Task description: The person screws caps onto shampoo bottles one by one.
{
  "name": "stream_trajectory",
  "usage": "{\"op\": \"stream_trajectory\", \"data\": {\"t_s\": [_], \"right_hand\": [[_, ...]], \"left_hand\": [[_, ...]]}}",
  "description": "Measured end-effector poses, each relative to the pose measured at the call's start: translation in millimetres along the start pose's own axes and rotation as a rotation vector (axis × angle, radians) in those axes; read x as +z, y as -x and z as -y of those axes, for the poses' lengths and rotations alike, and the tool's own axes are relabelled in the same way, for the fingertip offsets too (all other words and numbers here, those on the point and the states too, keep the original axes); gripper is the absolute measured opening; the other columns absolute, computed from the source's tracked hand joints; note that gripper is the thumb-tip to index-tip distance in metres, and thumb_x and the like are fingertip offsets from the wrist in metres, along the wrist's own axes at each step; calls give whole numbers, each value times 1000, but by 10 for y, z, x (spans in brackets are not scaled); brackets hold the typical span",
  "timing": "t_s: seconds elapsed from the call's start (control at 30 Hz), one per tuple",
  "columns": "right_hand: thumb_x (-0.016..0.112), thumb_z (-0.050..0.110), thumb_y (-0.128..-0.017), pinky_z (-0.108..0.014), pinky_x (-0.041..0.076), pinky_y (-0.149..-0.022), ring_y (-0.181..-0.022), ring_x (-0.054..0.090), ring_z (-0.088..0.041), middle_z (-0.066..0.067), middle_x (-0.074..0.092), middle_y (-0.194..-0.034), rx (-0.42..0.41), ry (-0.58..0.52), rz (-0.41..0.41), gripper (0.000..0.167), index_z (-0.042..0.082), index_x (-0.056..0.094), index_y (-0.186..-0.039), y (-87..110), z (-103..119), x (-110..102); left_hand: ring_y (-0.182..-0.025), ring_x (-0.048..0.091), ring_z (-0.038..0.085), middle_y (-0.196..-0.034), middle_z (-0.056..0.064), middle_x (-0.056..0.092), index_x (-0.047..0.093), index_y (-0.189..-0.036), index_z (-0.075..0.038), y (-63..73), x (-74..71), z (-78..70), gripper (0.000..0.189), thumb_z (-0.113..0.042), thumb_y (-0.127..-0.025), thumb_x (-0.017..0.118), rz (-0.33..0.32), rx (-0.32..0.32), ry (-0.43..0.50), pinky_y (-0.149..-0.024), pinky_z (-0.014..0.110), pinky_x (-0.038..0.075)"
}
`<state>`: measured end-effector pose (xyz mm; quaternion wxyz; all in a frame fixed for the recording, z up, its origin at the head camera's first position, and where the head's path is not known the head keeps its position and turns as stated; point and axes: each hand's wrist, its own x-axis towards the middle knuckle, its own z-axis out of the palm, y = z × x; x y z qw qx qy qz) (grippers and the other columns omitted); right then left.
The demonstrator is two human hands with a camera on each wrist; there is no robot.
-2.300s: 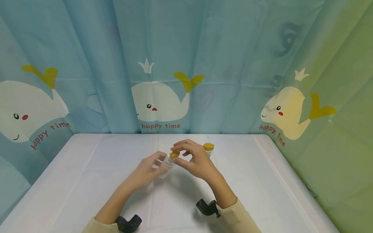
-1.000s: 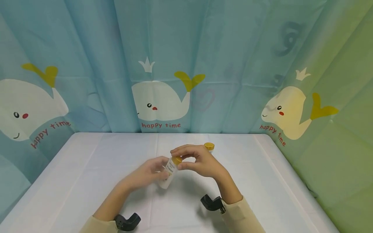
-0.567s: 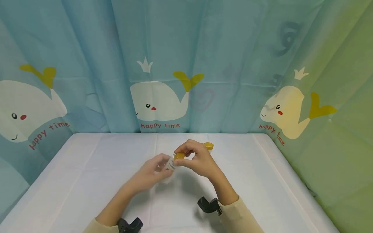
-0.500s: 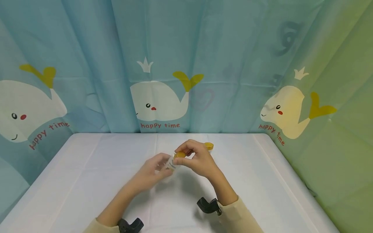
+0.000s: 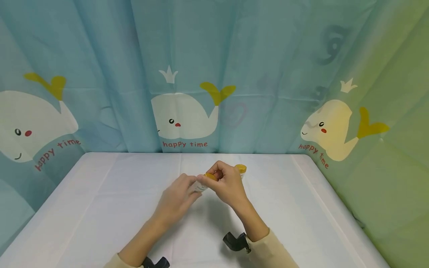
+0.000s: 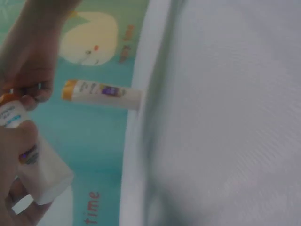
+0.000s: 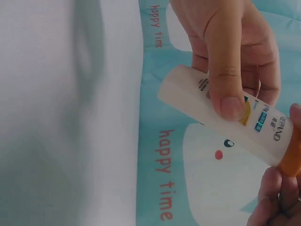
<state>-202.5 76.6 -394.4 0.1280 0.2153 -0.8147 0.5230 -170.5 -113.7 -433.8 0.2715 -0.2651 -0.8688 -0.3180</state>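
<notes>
My left hand (image 5: 175, 197) grips the body of a white plastic bottle (image 7: 225, 113) with a printed label. The bottle is raised off the table and tilted, its orange-gold cap (image 5: 211, 176) towards the right. At that cap my right hand (image 5: 230, 186) pinches with thumb and fingers; its fingertips also show in the right wrist view. Whether the cap is loose cannot be seen. In the left wrist view the held bottle's lower end points away from the cap, below my left thumb. Part of its label is covered by my fingers.
A second white bottle (image 6: 101, 94) with the same kind of cap stands upright on the table behind my right hand, partly hidden in the head view. A white cloth covers the table (image 5: 110, 208). Whale-printed curtains (image 5: 268, 74) rise beyond its far edge.
The held bottle has tipped further over, closer to lying flat. My left hand has shifted slightly right and up, and my right fingers have changed their grip on the cap. The other bottle stays put.
</notes>
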Motion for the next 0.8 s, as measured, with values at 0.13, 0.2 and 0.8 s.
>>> {"op": "stream_trajectory", "data": {"t_s": [0.13,0.2,0.8], "right_hand": [[85,33,-79,-21,38,-46,-53,47,-10,4,57,-62,-7,0,-24,23,19,67,-82,-2,-2,29],[86,32,-79,-22,43,-50,-58,51,-11,0,61,-70,-18,-8,-22,23,18,70,-88,-8,-13,47],[66,20,-96,-29,56,-88,-109,69,-21,-8,64,-132,177,-280,372,46,12,56,-141,64,-339,392]], "left_hand": [[-83,55,11,-95,1,60,61,-113,-11,10,17,-1,39,-13,-81,83,-57,21,-30,-67,27,52],[-87,58,13,-97,1,61,62,-112,-11,8,16,-2,37,-13,-81,83,-58,-22,-14,-71,30,54],[-117,64,36,-130,14,62,52,-127,-10,75,52,442,40,-17,-93,72,78,-555,428,-99,49,52]]}}
